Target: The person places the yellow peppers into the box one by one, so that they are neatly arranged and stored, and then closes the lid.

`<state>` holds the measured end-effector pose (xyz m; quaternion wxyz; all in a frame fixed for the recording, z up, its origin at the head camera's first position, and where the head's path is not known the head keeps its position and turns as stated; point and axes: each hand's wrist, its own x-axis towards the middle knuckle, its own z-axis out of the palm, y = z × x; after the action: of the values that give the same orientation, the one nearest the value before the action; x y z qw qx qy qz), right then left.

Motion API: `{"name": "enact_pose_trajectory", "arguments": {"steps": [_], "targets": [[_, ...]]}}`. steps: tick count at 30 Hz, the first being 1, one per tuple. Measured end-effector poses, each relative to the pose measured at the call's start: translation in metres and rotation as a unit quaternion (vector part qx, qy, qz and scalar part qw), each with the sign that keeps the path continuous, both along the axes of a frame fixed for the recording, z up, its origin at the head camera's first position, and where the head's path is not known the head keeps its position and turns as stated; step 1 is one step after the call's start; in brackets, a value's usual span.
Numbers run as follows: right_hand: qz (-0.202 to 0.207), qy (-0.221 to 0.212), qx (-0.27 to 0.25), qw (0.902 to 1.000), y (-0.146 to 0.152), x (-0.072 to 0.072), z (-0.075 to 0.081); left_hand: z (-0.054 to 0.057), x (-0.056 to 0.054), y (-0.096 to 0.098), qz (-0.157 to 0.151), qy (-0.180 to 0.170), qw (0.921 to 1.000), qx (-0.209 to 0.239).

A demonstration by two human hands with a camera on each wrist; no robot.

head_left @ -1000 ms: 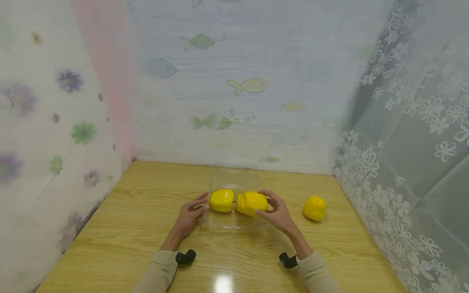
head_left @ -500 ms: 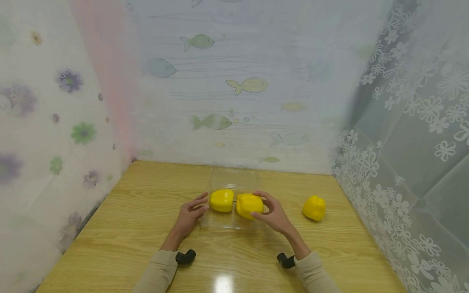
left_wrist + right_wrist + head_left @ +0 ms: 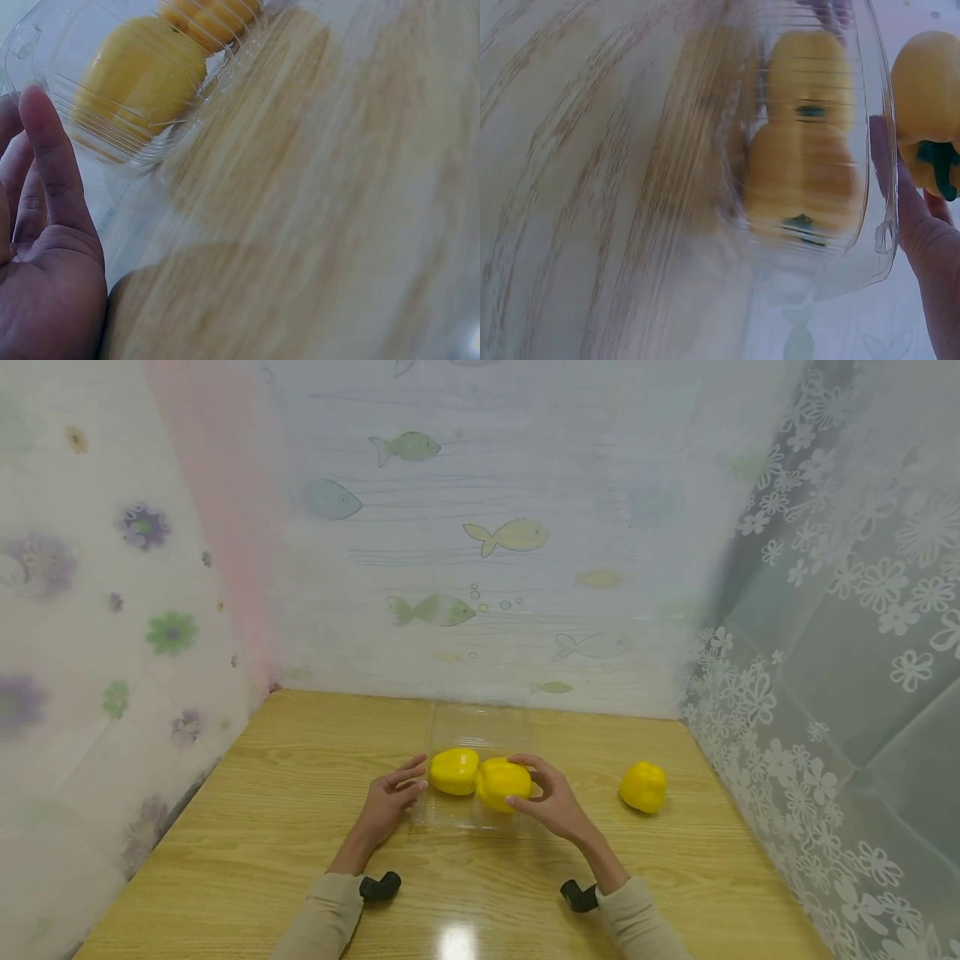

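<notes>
A clear plastic clamshell box (image 3: 442,817) lies on the table with its lid folded back toward the wall. My right hand (image 3: 558,806) grips a yellow bell pepper (image 3: 501,783) over the box's right half; its green stem shows in the right wrist view. Inside the box sits a left pepper (image 3: 453,771). Through the box's wall, the right wrist view shows another pepper (image 3: 802,180) beside it, covered by the held one in the head view. My left hand (image 3: 386,802) stays at the box's left side, fingers fairly straight with fingertips right at the rim.
One more yellow bell pepper (image 3: 643,787) lies on the wooden table (image 3: 300,827) to the right of the box. Fish-patterned sheeting (image 3: 480,568) hangs behind the table, with flowered curtains on both sides. Black wrist mounts (image 3: 381,886) stick out from the sleeves.
My right hand has moved a little left with the held pepper, which turns and now overlaps the left pepper's edge in the head view. The left hand has stayed in place.
</notes>
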<state>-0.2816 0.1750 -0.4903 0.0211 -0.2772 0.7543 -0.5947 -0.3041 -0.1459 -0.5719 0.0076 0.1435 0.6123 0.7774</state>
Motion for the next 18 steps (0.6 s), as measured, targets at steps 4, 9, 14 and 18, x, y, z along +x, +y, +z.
{"name": "enact_pose_trajectory", "arguments": {"steps": [4,9,14,18], "targets": [[0.005,0.003,0.003,1.0,-0.002,-0.001,-0.003,0.0,0.0,0.0,0.002,0.0,1.0,-0.003],[0.009,0.003,0.012,0.9999,-0.004,0.001,-0.006,0.001,0.0,0.001,0.002,-0.007,1.0,0.006],[0.015,0.005,0.016,0.9997,-0.007,0.001,-0.012,0.002,0.001,0.002,0.003,-0.01,0.9999,0.007],[0.013,-0.005,0.015,0.9998,-0.011,0.001,-0.014,0.002,0.001,0.002,0.006,-0.01,0.9999,0.003]]}}
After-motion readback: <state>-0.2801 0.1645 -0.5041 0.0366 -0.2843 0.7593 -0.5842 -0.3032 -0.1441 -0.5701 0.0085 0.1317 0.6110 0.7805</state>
